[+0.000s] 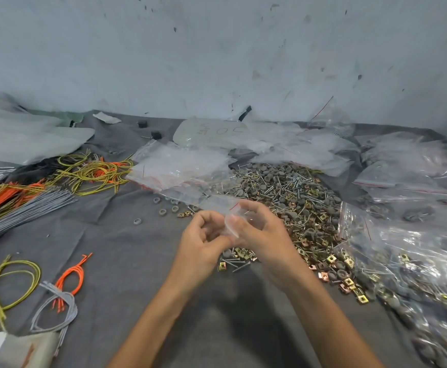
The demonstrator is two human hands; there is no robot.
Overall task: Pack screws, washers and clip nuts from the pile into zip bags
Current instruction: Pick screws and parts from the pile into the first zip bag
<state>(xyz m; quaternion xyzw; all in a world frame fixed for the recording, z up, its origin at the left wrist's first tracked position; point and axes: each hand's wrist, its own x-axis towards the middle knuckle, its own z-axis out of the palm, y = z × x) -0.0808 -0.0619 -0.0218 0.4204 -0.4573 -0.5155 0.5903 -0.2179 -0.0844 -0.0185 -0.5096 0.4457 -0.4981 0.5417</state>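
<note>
Two hands meet over the grey surface (105, 235), the left hand (203, 235) and right hand (257, 229) each pinching a small clear zip bag (231, 221) with curled fingers, just beside the pile (291, 197) of screws, washers and clip nuts.

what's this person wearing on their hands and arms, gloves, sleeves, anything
Nothing that shows: the left hand and right hand are ungloved with no rings visible, and both forearms are bare to the frame edge, no sleeves, watch or bands.
</note>
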